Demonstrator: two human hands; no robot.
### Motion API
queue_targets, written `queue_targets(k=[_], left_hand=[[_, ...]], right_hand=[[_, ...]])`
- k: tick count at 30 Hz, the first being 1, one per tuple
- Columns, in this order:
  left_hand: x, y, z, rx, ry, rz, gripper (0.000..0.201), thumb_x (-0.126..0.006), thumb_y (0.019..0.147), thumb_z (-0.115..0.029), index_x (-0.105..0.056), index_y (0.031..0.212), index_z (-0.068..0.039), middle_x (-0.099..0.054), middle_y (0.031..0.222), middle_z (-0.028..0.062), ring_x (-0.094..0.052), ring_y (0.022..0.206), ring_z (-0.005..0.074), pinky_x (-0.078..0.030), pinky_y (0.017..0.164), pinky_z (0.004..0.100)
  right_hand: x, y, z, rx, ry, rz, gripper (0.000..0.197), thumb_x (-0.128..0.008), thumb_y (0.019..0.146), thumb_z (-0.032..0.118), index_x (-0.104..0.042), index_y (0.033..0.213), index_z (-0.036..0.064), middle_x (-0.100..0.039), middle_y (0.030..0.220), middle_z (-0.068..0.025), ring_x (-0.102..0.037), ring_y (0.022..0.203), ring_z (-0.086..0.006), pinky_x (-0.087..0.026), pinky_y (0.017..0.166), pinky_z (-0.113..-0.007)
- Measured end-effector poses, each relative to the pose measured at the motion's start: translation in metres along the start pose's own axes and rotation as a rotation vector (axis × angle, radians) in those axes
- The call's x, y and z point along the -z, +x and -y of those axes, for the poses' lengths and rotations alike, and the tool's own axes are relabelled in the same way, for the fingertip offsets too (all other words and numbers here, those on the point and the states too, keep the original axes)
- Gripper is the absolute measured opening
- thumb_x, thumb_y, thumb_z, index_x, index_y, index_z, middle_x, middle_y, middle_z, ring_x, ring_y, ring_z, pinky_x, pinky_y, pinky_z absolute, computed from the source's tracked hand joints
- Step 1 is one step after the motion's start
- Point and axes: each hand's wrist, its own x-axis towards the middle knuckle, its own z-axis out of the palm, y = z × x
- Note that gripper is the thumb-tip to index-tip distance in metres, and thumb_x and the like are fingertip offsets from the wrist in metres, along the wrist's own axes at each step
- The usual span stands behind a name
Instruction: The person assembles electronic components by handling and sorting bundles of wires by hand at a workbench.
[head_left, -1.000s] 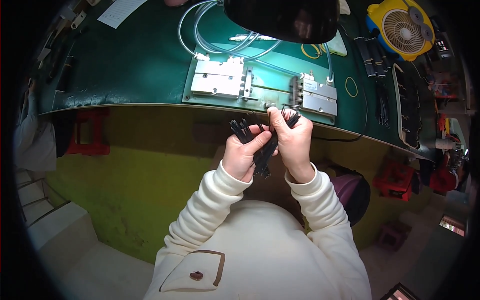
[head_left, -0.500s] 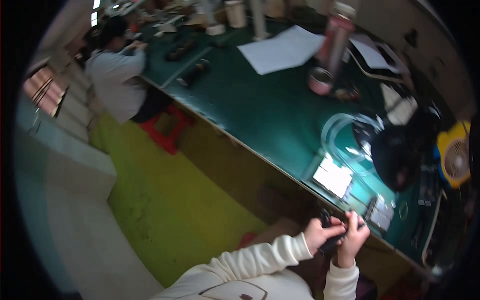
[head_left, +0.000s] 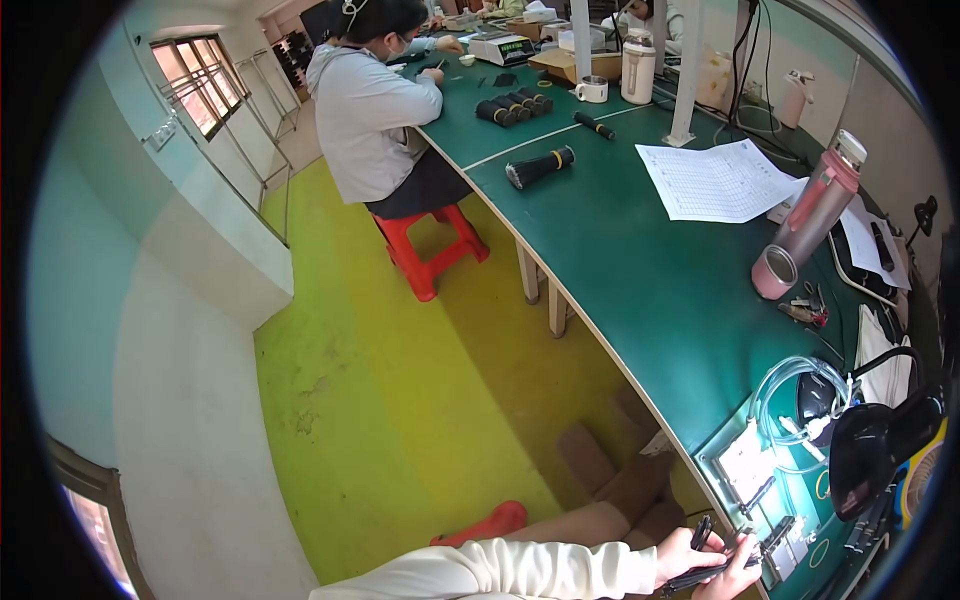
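Observation:
Both my hands are low at the right, over the table's near edge. My left hand (head_left: 682, 560) has its fingers closed around a bunch of thin black lengths (head_left: 697, 577), probably cable; their exact kind is unclear. Close beside it, my right hand (head_left: 738, 572) pinches the same black lengths from the other side. Just past my right hand is a small metal fixture (head_left: 790, 552) with black parts on it. Next to that lies a brightly lit white plate (head_left: 745, 465), its surface washed out by glare.
A black lamp (head_left: 868, 450) and coiled clear tubing (head_left: 775, 395) stand by the plate. Farther along the green table (head_left: 610, 250) are a pink flask (head_left: 822, 200), its cup (head_left: 775, 272), paper (head_left: 715, 180) and black bundles (head_left: 540, 167). A co-worker (head_left: 370, 110) sits on a red stool (head_left: 432, 250).
My view has swung left and up, so the hands now sit lower and farther right in the picture. Both hands still hold the black lengths. The picture is sharper.

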Motion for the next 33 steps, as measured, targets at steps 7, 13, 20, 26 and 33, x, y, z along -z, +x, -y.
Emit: queue_targets(k=[7,13,20,26,33], left_hand=[[-0.005,-0.005,-0.007,0.067,-0.035,-0.063,0.018,-0.060,0.072,-0.006,-0.051,0.086,0.002,-0.056,0.069,0.0074,-0.055,0.054,0.0129,-0.046,0.051,0.0240],[-0.005,-0.006,-0.008,0.068,-0.007,-0.050,0.015,-0.060,0.072,-0.006,-0.054,0.083,0.002,-0.057,0.067,0.0078,-0.055,0.054,0.0133,-0.046,0.050,0.0237],[-0.006,-0.007,-0.008,0.021,-0.005,-0.043,0.010,-0.060,0.073,-0.006,-0.056,0.079,0.002,-0.056,0.064,0.0077,-0.055,0.053,0.0137,-0.045,0.049,0.0236],[-0.008,-0.010,-0.002,0.006,-0.025,-0.044,0.009,-0.059,0.073,-0.006,-0.056,0.078,0.002,-0.056,0.065,0.0080,-0.054,0.053,0.0138,-0.045,0.050,0.0239],[-0.020,-0.023,-0.012,0.010,0.043,-0.074,0.007,-0.056,0.075,-0.005,-0.056,0.077,0.001,-0.056,0.066,0.0083,-0.054,0.054,0.0146,-0.045,0.052,0.0256]], right_hand=[[0.002,-0.001,-0.004,0.044,-0.025,-0.011,0.021,-0.048,0.081,0.012,-0.054,0.071,-0.0055,-0.053,0.063,-0.0059,-0.046,0.052,-0.0106,-0.035,0.047,-0.021],[0.001,-0.001,-0.004,0.032,-0.020,-0.015,0.020,-0.048,0.081,0.011,-0.053,0.070,-0.0056,-0.051,0.061,-0.0052,-0.046,0.052,-0.0100,-0.035,0.046,-0.021],[0.006,0.002,-0.004,0.012,-0.046,0.026,0.019,-0.047,0.081,0.011,-0.052,0.071,-0.0050,-0.051,0.061,-0.0055,-0.045,0.053,-0.0098,-0.035,0.047,-0.021],[0.011,0.005,-0.022,0.055,0.062,-0.027,0.021,-0.049,0.081,0.013,-0.050,0.065,-0.0001,-0.043,0.054,0.0025,-0.037,0.046,-0.0040,-0.027,0.042,-0.018],[0.016,0.001,-0.016,0.003,0.086,-0.029,0.021,-0.051,0.080,0.011,-0.052,0.063,-0.0012,-0.040,0.049,0.0032,-0.034,0.042,-0.0028,-0.023,0.038,-0.019]])
